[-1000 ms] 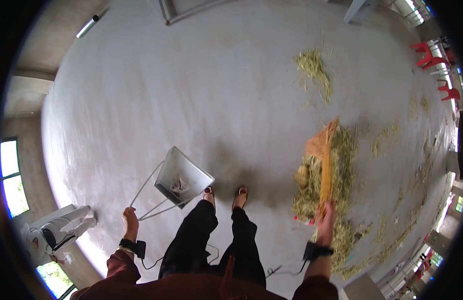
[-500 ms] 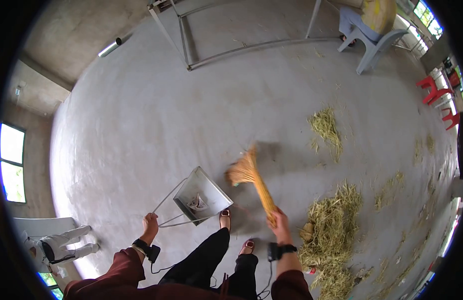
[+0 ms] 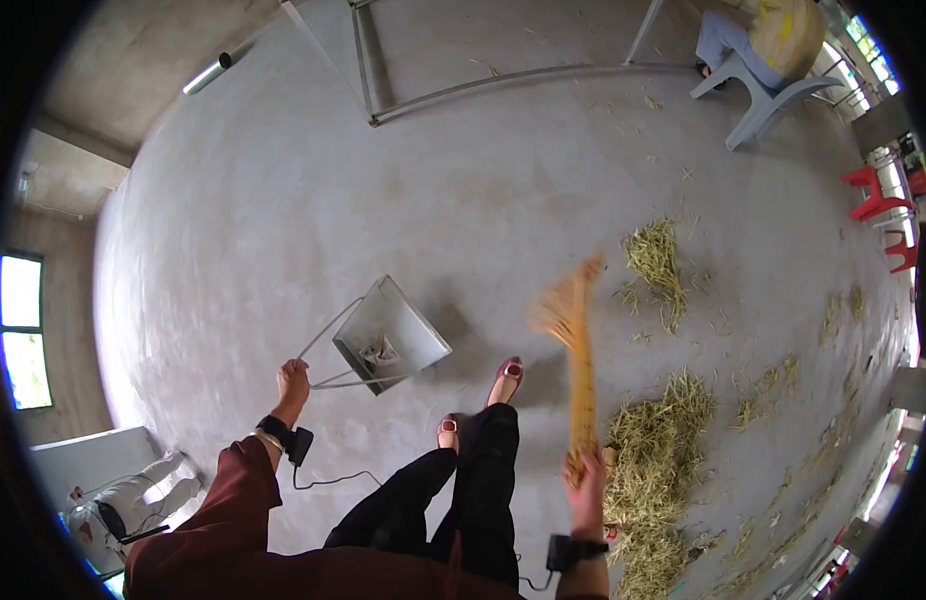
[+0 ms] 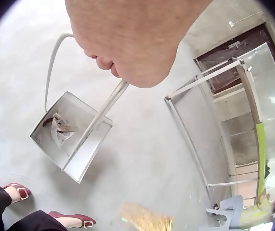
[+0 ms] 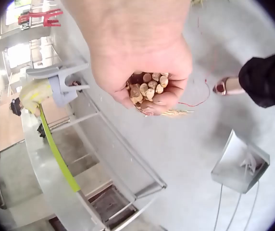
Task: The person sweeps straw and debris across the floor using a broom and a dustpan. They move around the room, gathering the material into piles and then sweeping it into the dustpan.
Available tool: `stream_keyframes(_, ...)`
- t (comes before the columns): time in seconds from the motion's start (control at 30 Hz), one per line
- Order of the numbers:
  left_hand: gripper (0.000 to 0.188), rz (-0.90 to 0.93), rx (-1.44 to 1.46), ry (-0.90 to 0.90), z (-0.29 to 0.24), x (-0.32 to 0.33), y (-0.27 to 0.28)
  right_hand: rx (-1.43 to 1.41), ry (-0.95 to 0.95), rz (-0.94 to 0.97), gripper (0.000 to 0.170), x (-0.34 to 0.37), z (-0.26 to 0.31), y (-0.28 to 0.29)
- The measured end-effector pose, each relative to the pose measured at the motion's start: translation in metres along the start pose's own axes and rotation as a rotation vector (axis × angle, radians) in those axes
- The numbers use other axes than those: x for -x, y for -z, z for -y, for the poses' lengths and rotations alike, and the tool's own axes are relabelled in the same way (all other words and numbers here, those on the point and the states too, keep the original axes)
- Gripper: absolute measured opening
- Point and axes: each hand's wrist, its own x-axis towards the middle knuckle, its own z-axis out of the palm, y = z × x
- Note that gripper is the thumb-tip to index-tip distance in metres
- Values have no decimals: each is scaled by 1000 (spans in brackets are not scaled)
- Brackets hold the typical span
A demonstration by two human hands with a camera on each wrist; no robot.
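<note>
My left hand grips the bent metal handle of a grey sheet-metal dustpan. Inside the pan is a small heap of pale scraps, with its open side toward the right. My right hand is wrapped round the stalk-bundle handle of a straw broom, its fanned head pointing forward and blurred. In the right wrist view the cut stalk ends show within the curled fingers. The broom head is to the right of the pan, with a stretch of floor between them.
A large straw pile lies right of the broom handle, a smaller one farther ahead. My feet stand between pan and straw. A metal frame is ahead; a person sits on a grey chair at far right. Red chairs stand beyond.
The broom swung left from over the large straw pile to near the dustpan, then back right partway. The dustpan shifted a little, and my feet have stepped. Both hands kept their grips.
</note>
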Motion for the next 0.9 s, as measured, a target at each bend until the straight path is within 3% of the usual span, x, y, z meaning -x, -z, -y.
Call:
stream_keyframes(0.03, 30, -22, -17, -24, -2, -11, -2, -2, -74, 147, 48, -22, 1, -26)
stream_keyframes(0.1, 30, -35, -30, -44, -38, -17, 8, 78, -187, 181, 44, -71, 2, -91)
stream_keyframes(0.17, 29, -96, -120, -138, -44, -40, 3, 64, -205, 404, 44, -141, -14, -136)
stream_keyframes(0.23, 29, -77, -89, -70, -66, -53, 5, 215, -95, 346, 43, -197, -26, -171)
stream_keyframes(0.3, 28, -126, -74, -161, -58, -79, -9, 241, -147, 312, 43, -234, -8, -179)
stream_keyframes(0.37, 29, -102, -105, -33, -70, -95, -16, 241, -176, 264, 40, -261, 9, -158)
stream_keyframes(0.4, 30, -101, -111, -50, -83, -98, -15, 195, -181, 230, 38, -275, 21, -138)
stream_keyframes(0.53, 31, -142, -69, 9, -99, -120, -18, 191, -172, 34, 31, -240, 106, -39)
stream_keyframes(0.6, 30, -155, -58, 3, -102, -129, -12, 214, -65, -202, 23, -198, 134, -15)
stream_keyframes(0.67, 30, -168, -40, 4, -107, -134, -10, 143, -3, -255, 25, -162, 149, 5)
stream_keyframes(0.8, 29, -164, -43, 43, -108, -138, 7, 119, 3, -190, 30, -113, 149, -41)
stream_keyframes(0.87, 29, -177, -22, 15, -93, -146, 6, 37, -77, -36, 33, -116, 131, -72)
stream_keyframes(0.9, 29, -182, -5, 1, -88, -151, 5, 21, -103, -20, 48, -131, 116, -93)
